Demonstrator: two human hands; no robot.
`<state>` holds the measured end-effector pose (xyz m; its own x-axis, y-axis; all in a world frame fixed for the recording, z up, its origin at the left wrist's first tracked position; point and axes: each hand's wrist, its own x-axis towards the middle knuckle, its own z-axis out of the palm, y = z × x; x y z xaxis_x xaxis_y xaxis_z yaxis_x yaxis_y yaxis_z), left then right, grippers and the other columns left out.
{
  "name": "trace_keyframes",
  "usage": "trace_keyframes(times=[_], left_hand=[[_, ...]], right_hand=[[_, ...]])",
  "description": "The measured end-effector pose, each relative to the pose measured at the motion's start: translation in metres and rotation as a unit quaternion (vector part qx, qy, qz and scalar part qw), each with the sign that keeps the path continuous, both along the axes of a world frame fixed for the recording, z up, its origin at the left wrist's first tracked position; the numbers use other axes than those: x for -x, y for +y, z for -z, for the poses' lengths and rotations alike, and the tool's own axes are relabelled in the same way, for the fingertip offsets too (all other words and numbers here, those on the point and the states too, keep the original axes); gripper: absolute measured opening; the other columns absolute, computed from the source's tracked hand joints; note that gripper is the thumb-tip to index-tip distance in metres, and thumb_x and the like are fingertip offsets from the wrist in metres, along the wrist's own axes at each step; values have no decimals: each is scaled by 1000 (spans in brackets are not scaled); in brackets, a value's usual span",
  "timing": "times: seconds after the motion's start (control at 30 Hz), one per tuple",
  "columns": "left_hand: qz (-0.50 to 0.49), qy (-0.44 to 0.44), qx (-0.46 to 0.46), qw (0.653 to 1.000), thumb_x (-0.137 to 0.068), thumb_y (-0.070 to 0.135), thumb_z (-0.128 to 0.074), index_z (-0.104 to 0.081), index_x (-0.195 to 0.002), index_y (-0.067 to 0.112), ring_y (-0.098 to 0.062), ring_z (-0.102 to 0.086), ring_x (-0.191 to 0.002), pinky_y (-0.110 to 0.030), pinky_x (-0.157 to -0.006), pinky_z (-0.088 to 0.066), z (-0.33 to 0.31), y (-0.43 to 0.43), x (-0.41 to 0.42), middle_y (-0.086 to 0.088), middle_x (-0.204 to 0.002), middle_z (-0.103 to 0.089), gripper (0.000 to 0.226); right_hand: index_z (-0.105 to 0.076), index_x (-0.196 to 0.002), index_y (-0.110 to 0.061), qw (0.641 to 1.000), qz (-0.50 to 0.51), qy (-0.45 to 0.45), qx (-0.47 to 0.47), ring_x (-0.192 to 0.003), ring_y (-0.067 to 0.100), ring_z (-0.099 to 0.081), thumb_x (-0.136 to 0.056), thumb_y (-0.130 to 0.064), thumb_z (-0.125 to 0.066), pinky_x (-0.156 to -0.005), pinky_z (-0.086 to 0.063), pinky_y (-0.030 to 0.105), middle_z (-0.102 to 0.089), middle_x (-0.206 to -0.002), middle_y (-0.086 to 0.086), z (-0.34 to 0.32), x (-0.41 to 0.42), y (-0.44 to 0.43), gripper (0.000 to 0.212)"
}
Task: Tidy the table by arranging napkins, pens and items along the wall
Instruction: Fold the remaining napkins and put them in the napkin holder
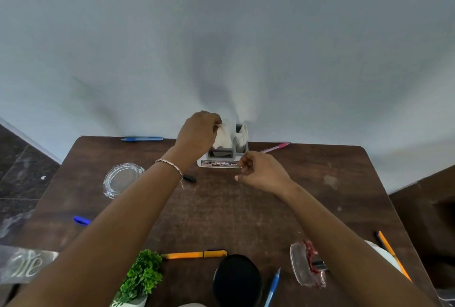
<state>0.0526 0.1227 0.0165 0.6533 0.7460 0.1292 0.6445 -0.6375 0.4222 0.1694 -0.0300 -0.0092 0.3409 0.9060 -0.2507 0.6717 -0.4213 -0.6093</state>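
Observation:
A grey napkin holder (225, 156) stands against the wall at the back middle of the brown table (221, 208). White napkins (227, 135) stick out of it. My left hand (198, 134) is closed on a napkin at the holder's left side. My right hand (261, 170) hovers at the holder's front right corner, its fingers curled and touching the base. A blue pen (142, 138) and a pink pen (275, 147) lie along the wall. A yellow pen (194, 254) and another blue pen (272, 288) lie near me.
A glass ashtray (121, 178) sits at the left, a blue cap (81, 220) and a small black piece (190, 178) nearby. A small green plant (141, 277), a black round lid (237, 279), a clear plastic case (307, 263) and a yellow pencil (392, 255) are at the front.

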Motion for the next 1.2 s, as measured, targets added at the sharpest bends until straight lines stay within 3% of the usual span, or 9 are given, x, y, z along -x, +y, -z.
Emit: trace_keyframes(times=[0.27,0.57,0.8,1.0,1.2], left_hand=[[56,65,-56,995,-86,0,-49,-65,-110,9,-34,-62,-87,-37,-75,-50,8,4,-16,-13,-103,-63,29],[107,155,-96,978,-73,-17,-51,-59,-115,9,-32,-59,-88,-35,-73,-47,-5,7,-17,-14,-101,-59,50],[133,182,-79,971,-79,-9,-47,-62,-106,11,-32,-57,-92,-31,-70,-39,-7,10,-21,-14,-103,-58,37],[100,133,-121,979,-84,-5,-53,-64,-101,9,-32,-61,-81,-33,-64,-44,0,12,-25,-11,-91,-61,24],[102,137,-109,979,-83,-9,-52,-63,-108,9,-33,-59,-86,-32,-66,-40,1,13,-27,-14,-97,-59,33]], right_hand=[[-61,-94,-25,1000,-15,19,0,-81,5,-61,-75,-30,-77,-79,-54,28,-65,-87,-10,6,4,0,25],[-62,-93,-26,999,-16,39,4,-79,4,-62,-74,-32,-78,-82,-55,30,-65,-86,-12,13,4,0,26],[-60,-94,-27,999,-24,43,9,-83,4,-62,-75,-31,-78,-83,-54,29,-65,-91,-10,16,1,-1,26],[-61,-93,-28,999,-16,39,0,-81,3,-62,-73,-33,-78,-83,-55,31,-65,-87,-12,18,-1,1,26],[-61,-94,-29,999,-16,39,6,-80,3,-62,-74,-33,-78,-84,-55,32,-64,-85,-14,20,-2,3,27]])
